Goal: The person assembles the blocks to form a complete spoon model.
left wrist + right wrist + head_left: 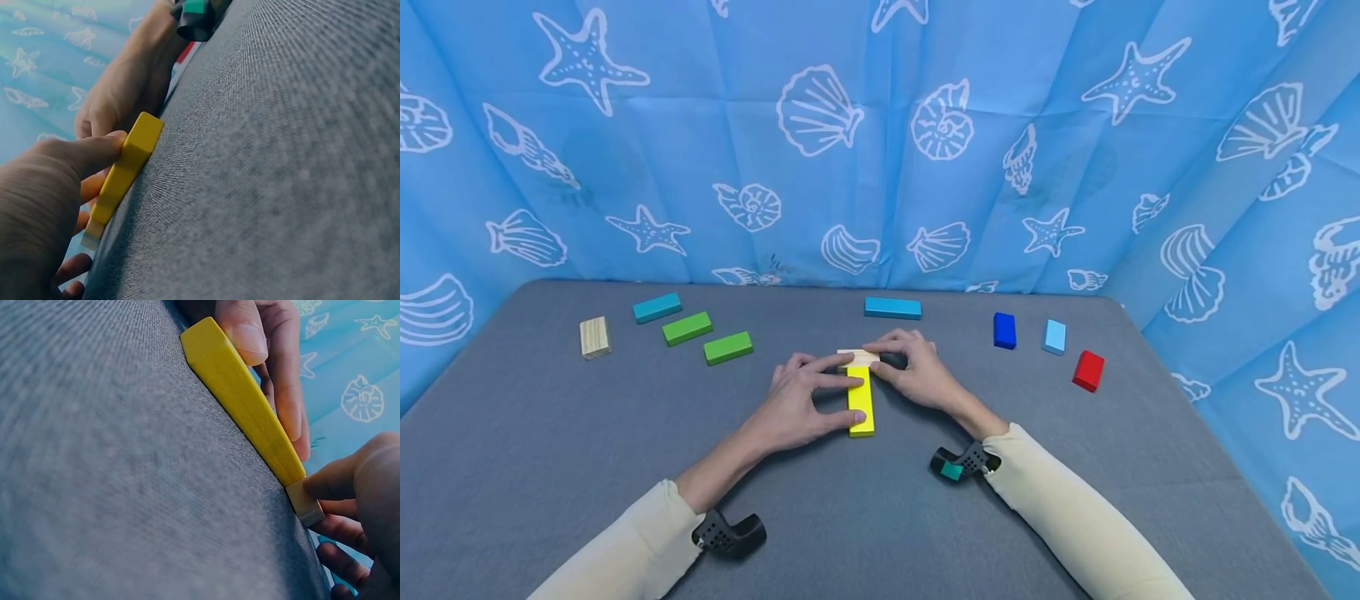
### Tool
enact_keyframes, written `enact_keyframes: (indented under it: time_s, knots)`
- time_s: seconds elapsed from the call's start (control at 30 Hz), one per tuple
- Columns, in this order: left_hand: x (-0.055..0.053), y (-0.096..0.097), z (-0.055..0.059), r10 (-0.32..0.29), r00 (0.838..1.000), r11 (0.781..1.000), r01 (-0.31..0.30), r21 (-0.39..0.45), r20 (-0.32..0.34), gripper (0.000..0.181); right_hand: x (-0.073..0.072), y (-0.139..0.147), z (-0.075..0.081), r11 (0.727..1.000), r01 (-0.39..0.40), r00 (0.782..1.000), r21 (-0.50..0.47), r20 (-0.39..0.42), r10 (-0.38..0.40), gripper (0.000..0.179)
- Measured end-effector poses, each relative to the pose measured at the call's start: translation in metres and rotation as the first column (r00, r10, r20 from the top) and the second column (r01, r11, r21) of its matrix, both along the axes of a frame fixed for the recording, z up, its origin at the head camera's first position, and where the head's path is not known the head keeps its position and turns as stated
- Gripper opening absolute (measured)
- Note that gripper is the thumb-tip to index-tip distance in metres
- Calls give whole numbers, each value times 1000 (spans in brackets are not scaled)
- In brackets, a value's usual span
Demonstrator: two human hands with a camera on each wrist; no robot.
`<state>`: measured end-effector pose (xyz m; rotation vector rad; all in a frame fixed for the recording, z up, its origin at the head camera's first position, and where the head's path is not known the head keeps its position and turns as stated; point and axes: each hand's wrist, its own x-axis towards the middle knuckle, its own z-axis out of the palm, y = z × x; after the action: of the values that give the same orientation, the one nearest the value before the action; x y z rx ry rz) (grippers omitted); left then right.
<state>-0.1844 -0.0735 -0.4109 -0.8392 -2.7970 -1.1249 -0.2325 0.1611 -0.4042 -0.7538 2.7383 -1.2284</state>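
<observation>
A long yellow block (861, 404) lies on the grey cloth, pointing away from me. Its far end meets a plain wooden block (859, 358) laid crosswise, and the two form a T. My left hand (793, 404) rests its thumb and fairly straight fingers on top of the yellow block, one fingertip reaching the wooden one. With thumb and fingers, my right hand (917, 371) pinches the right end of the wooden block. The right wrist view shows the wooden block (304, 503) against the end of the yellow block (244, 400).
Beyond the hands lies a teal block (892, 308). To the left are another wooden block (595, 337), a teal block (657, 308) and two green blocks (727, 348). Dark blue (1004, 331), light blue (1054, 337) and red (1088, 371) blocks sit right. A blue curtain (880, 150) hangs behind.
</observation>
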Motion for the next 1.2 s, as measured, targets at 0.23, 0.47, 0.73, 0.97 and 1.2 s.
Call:
enact_keyframes:
  time_s: [0.23,0.47,0.73,0.97,1.2]
  knots:
    - [-1,-1,0,8,1000,1000,-8,-5,17,47,0,1,0,1000,-13,1000,2,7,13,31]
    - [-1,-1,0,2,1000,1000,-2,-3,9,47,1,4,3,999,-28,1000,-16,10,28,33]
    - [-2,0,-1,8,1000,1000,-8,3,17,47,-1,7,5,998,-48,999,-40,3,49,35]
    - [-2,0,0,13,1000,1000,-14,7,18,46,-3,11,6,997,-41,999,-65,4,41,36]
    - [-1,-1,2,11,999,1000,-12,11,35,47,-8,30,16,998,19,1000,-58,-8,-19,37]
